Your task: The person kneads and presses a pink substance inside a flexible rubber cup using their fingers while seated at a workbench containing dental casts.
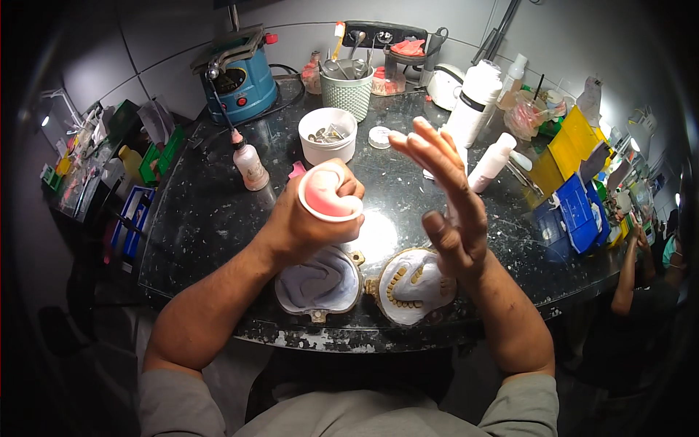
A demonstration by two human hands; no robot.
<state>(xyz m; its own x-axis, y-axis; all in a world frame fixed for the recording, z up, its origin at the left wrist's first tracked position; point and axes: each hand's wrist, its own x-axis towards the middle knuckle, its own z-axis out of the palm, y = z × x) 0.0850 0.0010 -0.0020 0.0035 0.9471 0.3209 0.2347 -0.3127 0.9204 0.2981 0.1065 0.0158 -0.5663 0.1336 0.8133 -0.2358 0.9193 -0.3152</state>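
My left hand [295,226] is wrapped around a white cup [331,216], which is pinched out of round and tipped so its mouth faces me. Smooth pink material [322,197] lies inside it. Raised over the table's right half, my right hand [459,207] has its fingers stretched out and holds nothing. Below the left hand sits one half of a dental flask [318,284] filled with pale grey plaster with a curved trough. Beside it, near my right wrist, the other flask half [429,302] carries an arch of yellowish teeth set in plaster.
Behind the cup stand a white tub [328,149] of small metal pieces, a dropper bottle [251,169] and a woven tool basket [347,98]. A blue machine [247,87] is at back left. White bottles [493,162], a blue bin [579,215] and another person's arm [626,277] are to the right.
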